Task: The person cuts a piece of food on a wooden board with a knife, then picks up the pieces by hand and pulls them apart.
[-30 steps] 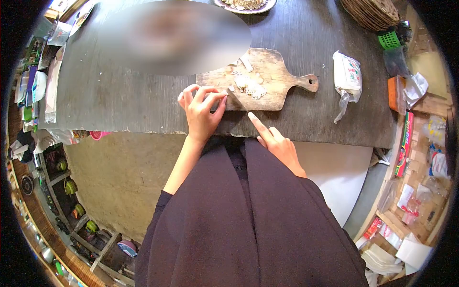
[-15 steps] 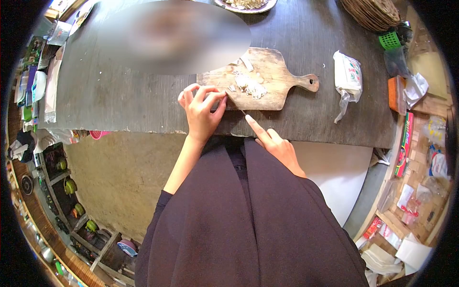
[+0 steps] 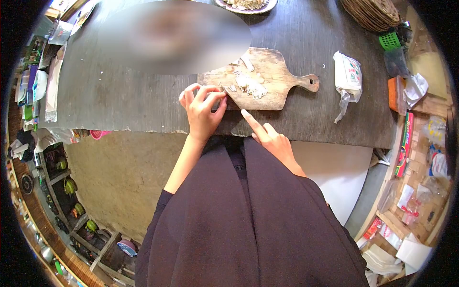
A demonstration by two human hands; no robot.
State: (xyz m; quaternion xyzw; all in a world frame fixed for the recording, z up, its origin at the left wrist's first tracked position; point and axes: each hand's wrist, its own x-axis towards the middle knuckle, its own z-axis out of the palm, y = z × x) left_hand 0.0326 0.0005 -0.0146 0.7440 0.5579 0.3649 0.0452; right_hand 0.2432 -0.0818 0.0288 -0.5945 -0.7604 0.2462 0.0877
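Observation:
A wooden cutting board (image 3: pixel 267 62) with a handle lies near the table's front edge. Pale chopped pieces (image 3: pixel 252 87) are spread on its middle. My left hand (image 3: pixel 204 107) is at the board's front left corner, thumb and fingers pinched together on something too small to make out. My right hand (image 3: pixel 270 138) holds a thin knife (image 3: pixel 235 101), its forefinger stretched along it. The blade slants up to the left, its tip end near my left fingertips; the knife's handle is hidden in my palm.
On the dark table (image 3: pixel 124 100) are a white plastic packet (image 3: pixel 347 76) to the right, a plate of pale shreds (image 3: pixel 246 10) at the back and woven trays (image 3: pixel 375 14) at the back right. A blurred patch hides the back left. Shelves stand at both sides.
My right hand has moved slightly up and to the left with the knife. My left hand has hardly moved.

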